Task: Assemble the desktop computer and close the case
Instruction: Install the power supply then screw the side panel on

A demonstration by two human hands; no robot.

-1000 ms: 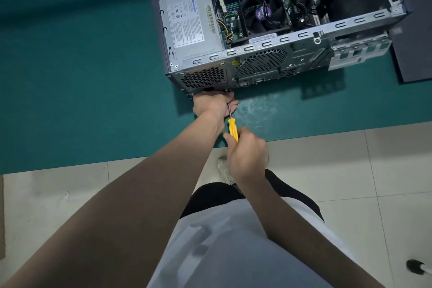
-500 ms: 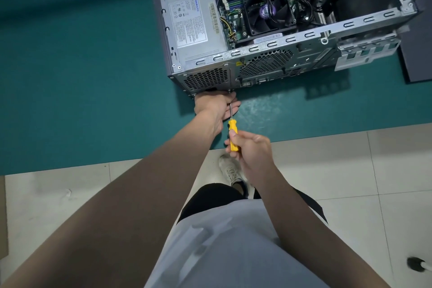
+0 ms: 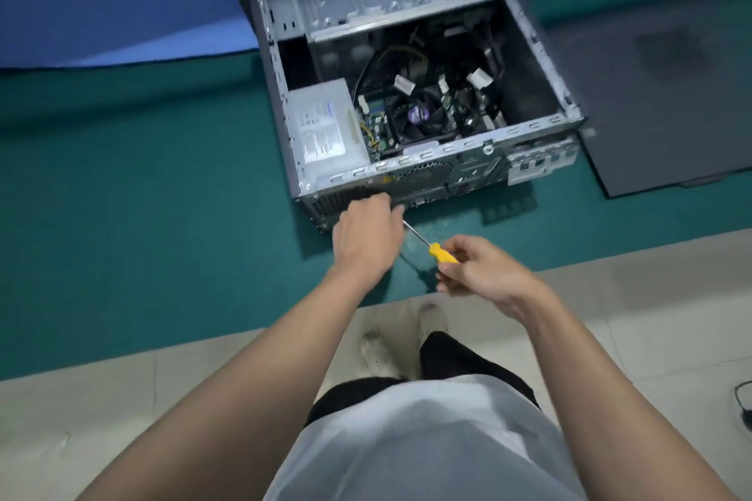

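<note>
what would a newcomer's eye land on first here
Probably the open grey metal computer case on the green mat, with its black cooling fan and silver power supply box exposed near the rear. Just in front, the right hand grips a yellow-handled screwdriver angled toward the case's rear panel, where the left hand rests. A dark flat side panel lies to the case's right.

Dim, flat, bluish light. Motion blur softens everything, worst far beyond the grip on the screwdriver (image 3: 443, 253). Soft shadows fall on the mat (image 3: 162, 195) just under and beyond the grip. The edges bow.
</note>
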